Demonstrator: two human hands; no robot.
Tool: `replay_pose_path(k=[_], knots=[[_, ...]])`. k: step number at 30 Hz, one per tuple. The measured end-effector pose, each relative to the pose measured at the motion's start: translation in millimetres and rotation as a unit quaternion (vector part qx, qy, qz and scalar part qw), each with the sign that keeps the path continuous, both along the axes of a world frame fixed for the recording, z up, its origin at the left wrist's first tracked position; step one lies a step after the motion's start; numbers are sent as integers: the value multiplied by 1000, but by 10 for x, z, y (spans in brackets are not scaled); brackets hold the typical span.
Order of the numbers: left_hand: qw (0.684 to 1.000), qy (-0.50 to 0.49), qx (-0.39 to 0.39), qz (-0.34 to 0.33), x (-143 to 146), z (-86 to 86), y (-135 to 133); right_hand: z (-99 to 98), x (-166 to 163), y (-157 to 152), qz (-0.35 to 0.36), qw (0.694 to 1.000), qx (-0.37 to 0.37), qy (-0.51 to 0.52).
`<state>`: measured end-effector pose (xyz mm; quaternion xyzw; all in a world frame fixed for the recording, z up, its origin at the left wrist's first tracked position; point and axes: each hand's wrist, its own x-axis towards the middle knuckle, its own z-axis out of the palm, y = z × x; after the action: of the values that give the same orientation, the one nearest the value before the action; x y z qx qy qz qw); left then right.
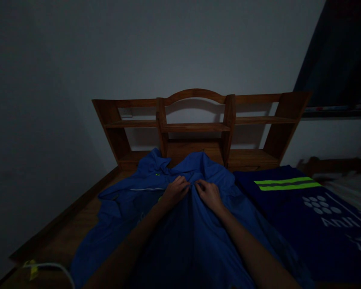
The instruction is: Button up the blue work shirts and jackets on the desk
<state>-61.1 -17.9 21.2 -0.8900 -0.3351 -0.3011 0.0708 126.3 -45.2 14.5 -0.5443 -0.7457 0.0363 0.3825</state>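
A blue jacket lies spread on the wooden surface, its collar end towards the shelf unit. Thin white piping and a small yellow-green mark show on its left part. My left hand is closed, with its fingertips pinching the fabric at the middle of the jacket's front, just below the collar. Close beside it, my right hand pinches the facing edge of the same front. The fabric hangs in folds below both hands. Dim light hides any fastener at the fingertips.
Folded dark blue clothing with a lime reflective stripe and white print lies at the right. A wooden shelf unit stands behind, against the wall. A white cable with a yellow tag curves across the wooden surface at lower left.
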Motion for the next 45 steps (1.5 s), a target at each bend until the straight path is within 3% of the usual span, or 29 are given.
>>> replay_pose_path(k=[13, 45], knots=[[998, -40, -22, -37, 5, -104, 48, -48, 27, 60, 73, 996, -36, 27], [991, -103, -64, -55, -7, -76, 33, -83, 6, 79, 53, 997, -57, -10]])
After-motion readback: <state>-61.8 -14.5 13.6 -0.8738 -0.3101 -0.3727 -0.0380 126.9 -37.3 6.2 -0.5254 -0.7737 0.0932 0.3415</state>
